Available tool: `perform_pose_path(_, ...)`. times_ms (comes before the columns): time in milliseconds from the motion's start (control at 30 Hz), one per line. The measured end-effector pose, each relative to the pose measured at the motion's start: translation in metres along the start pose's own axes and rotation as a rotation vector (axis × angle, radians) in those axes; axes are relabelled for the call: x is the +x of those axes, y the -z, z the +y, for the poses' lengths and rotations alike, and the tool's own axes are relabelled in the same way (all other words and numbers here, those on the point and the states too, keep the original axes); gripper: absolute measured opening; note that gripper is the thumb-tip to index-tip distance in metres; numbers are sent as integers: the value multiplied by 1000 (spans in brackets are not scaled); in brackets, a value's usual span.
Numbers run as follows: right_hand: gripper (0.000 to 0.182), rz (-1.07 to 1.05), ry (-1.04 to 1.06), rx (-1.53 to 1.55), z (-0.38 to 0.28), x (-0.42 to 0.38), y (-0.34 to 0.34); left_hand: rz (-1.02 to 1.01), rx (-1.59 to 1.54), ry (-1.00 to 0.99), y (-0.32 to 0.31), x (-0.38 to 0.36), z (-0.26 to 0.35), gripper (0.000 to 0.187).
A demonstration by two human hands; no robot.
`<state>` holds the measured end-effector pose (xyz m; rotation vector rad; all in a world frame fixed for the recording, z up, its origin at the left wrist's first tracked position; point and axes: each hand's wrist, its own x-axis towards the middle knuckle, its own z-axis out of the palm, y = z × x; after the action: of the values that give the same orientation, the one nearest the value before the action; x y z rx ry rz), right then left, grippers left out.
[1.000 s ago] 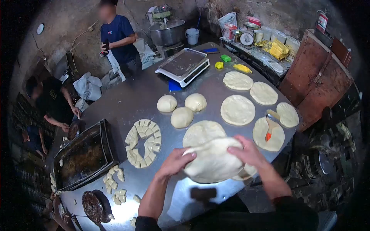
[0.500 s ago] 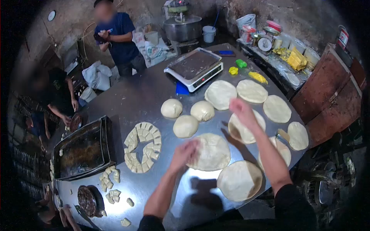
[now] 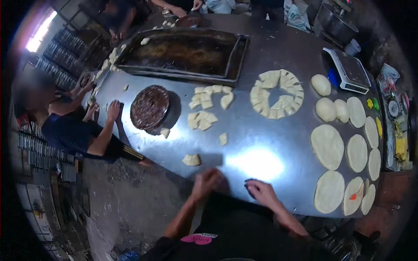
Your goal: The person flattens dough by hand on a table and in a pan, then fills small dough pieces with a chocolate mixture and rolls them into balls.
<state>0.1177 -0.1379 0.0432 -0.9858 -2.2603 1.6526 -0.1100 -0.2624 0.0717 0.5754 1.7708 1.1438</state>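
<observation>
My left hand (image 3: 208, 182) is at the near edge of the metal table (image 3: 244, 143), smeared by motion, just below a small cut piece of dough (image 3: 191, 159). At the same edge, to its right, my right hand (image 3: 262, 192) has its fingers curled in, with a dark patch by the fingertips; what they hold, if anything, I cannot tell. Farther in lie more cut dough pieces (image 3: 202, 120) and a ring of cut dough (image 3: 278, 114). A round pan of dark brown filling (image 3: 150, 107) stands left of the loose pieces.
Flat dough rounds (image 3: 327, 147) and dough balls (image 3: 325, 109) cover the table's right side, with a scale (image 3: 348, 69) behind them. A large dark baking tray (image 3: 183, 52) lies at the back. A co-worker (image 3: 78, 130) leans over the left edge; others stand beyond.
My view has swung left and down. Both my hands have moved from above the dough rounds to the table's near edge, and the rounds now lie far to the right.
</observation>
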Motion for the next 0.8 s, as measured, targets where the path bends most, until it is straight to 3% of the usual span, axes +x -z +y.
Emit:
perform_pose_path(67,27,58,-22,-37,-13,28,-17,273,437,-403,64,35,-31,25)
perform_pose_path(100,30,66,-224,-92,-29,47,-21,326,484,-463,96,54,-49,25)
perform_pose_path(133,31,141,-152,-94,-40,66,-22,376,530,-528,117,67,-58,25)
perform_pose_path(233,26,494,90,-265,-35,143,-45,363,460,-451,140,83,-34,25)
perform_pose_path(267,26,496,123,-266,-35,161,-51,300,406,-349,138,84,-26,27)
perform_pose_path(333,22,523,254,-645,-38,193,-66,321,408,-329,123,77,-25,30)
perform_pose_path(400,21,530,436,-652,-36,208,-74,166,439,-314,103,69,-26,31)
perform_pose_path(433,19,366,329,-582,-35,207,-74,122,352,-302,93,67,-33,32)
perform_pose_path(467,17,199,218,-520,-36,205,-76,167,397,-430,84,58,-28,36)
perform_pose_path(500,17,187,243,-525,-41,197,-80,169,367,-426,75,49,-20,42)
perform_pose_path(533,16,122,158,-241,-54,183,-79,197,373,-491,67,51,-30,46)
perform_pose_path(600,19,-27,-52,272,-89,157,-77,112,147,-423,59,39,-15,43)
perform_pose_path(667,20,-11,-64,492,-134,133,-73,119,66,-419,54,26,8,39)
perform_pose_path(733,21,10,-49,518,-138,129,-66,120,-54,-381,55,19,30,33)
perform_pose_path(800,21,40,189,341,-138,127,-58,149,-194,-380,48,14,44,29)
